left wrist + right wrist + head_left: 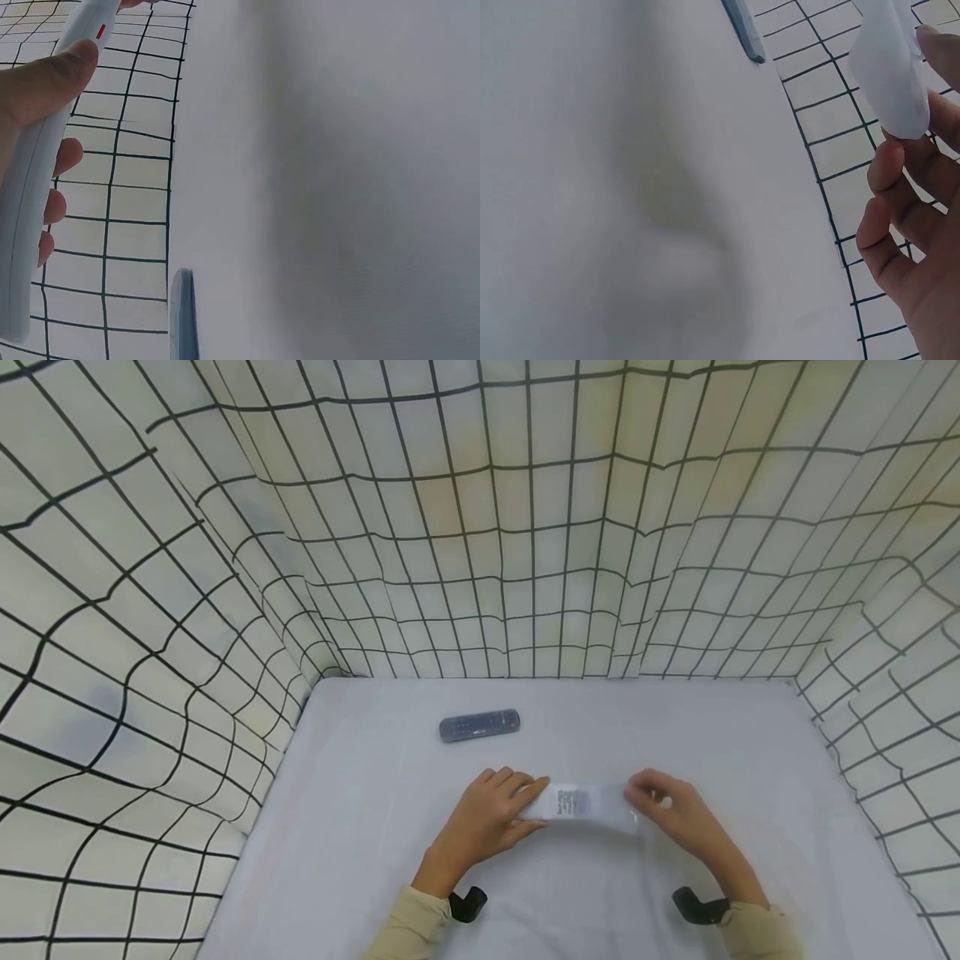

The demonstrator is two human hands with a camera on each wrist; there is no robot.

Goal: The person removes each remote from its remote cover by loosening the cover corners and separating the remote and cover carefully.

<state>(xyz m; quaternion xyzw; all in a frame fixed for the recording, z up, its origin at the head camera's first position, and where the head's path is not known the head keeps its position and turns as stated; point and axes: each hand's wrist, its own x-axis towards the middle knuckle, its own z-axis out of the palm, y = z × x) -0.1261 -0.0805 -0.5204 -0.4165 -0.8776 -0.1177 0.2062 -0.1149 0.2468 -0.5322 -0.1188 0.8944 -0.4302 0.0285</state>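
My left hand (491,814) grips the left end of a long white remote-shaped casing (30,195), its thumb on one side and the fingers round the other. A small red mark shows on its side in the left wrist view. A printed grey label (572,802) lies on the face turned up in the head view. At the other end my right hand (678,810) pinches a thin, translucent white plastic end (892,82) between thumb and fingers. Whether this plastic is a sleeve over the casing I cannot tell. The casing is held above the white table.
A dark remote control (480,725) lies on the white tabletop (360,760) beyond the hands. White walls with a black grid (540,568) enclose the table at the back and both sides. Black wrist mounts (468,904) show at both sleeves.
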